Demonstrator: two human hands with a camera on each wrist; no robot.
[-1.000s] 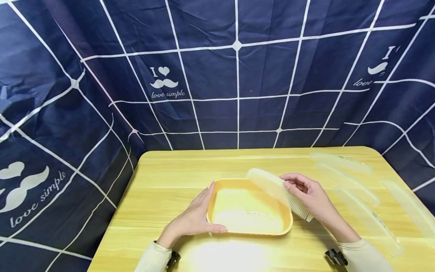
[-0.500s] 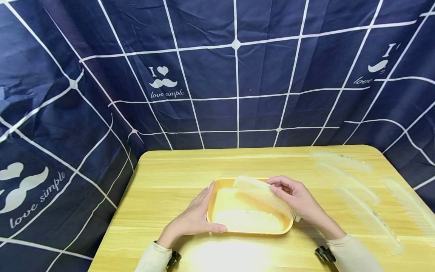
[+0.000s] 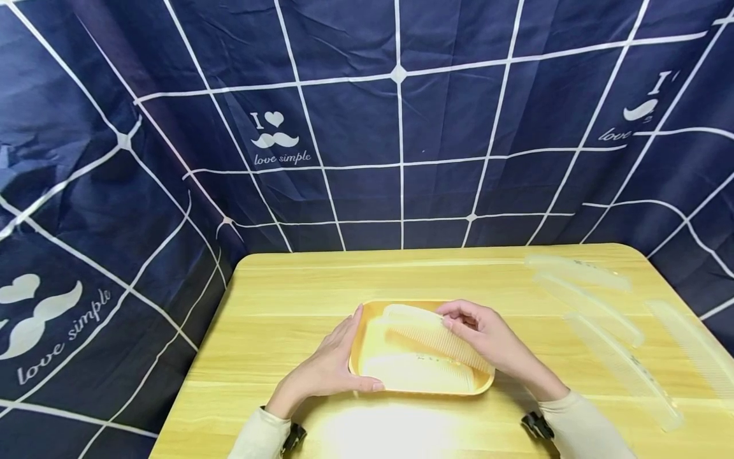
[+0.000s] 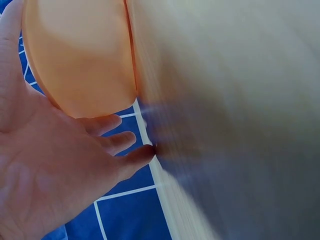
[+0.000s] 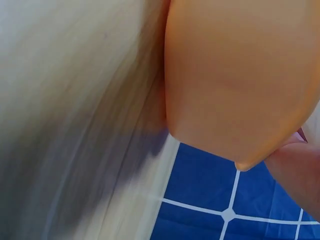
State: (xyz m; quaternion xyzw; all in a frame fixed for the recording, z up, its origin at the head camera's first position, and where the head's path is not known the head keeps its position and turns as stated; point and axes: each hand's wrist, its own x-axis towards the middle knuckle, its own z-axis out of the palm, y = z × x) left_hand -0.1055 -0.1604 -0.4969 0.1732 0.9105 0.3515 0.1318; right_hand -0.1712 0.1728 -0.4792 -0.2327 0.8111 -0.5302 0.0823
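Note:
My right hand (image 3: 484,330) pinches a pale, translucent comb (image 3: 421,324) by its upper edge, thumb and fingers near its right part. The comb slants inside a shallow yellow-orange tray (image 3: 355,347). Beneath it on the tray floor lies another pale comb (image 3: 415,374), with small dark print along its back. Around the tray's left end, my left hand (image 3: 321,370) rests with thumb along the front wall and fingers against the left side. In the left wrist view, the fingers are extended against the tray wall (image 4: 82,65). The right wrist view shows mostly the tray's outer wall (image 5: 240,75).
To the right on the wooden table (image 3: 275,319) lie several more pale combs, among them a back comb (image 3: 579,271), a slanted comb (image 3: 622,366) and a far-right comb (image 3: 690,344). A dark blue curtain (image 3: 355,127) with white lines hangs behind and beside the table.
My right hand has moved left, bringing the comb from over the tray's right rim down into the tray. My left hand and the tray have stayed in place.

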